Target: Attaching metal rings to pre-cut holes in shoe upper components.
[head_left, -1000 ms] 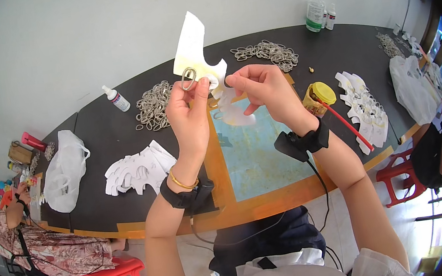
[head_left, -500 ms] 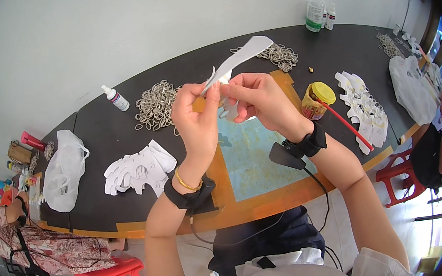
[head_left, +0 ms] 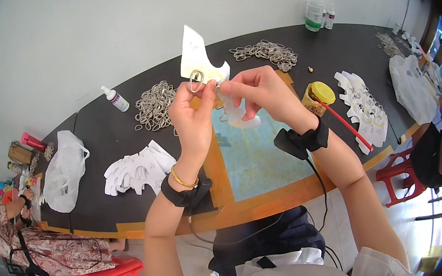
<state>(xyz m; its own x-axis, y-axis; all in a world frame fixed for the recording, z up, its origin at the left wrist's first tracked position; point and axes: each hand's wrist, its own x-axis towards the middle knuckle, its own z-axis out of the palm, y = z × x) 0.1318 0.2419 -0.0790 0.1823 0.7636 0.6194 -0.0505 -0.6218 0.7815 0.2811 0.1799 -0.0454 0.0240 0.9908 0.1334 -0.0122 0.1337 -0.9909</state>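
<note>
Above the far middle of the table, I hold up a white cut-out piece (head_left: pixel 194 55) with curved edges, its broad end upward. A silvery oval metal ring (head_left: pixel 197 81) sits against it just above my left fingers. My left hand (head_left: pixel 194 122) pinches the piece between thumb and fingers. My right hand (head_left: pixel 263 96) is closed in a pinch at the piece's edge, close beside the left fingertips. Another part of the white piece hangs below, between the hands, where small rings show faintly. Exactly what the right fingertips grip is partly hidden.
Metal rings lie in one pile (head_left: pixel 155 106) at left and another (head_left: pixel 268 53) behind my hands. White cut-outs form stacks at left (head_left: pixel 138 168) and right (head_left: pixel 362 111). A yellow-lidded jar (head_left: pixel 313 98) with a red stick (head_left: pixel 349 128) stands right of the blue mat (head_left: pixel 257 161). People sit at both sides.
The white piece has turned from nearly edge-on, pointing right, to upright with its broad face showing. A metal ring on it is now visible. Both hands stay close together.
</note>
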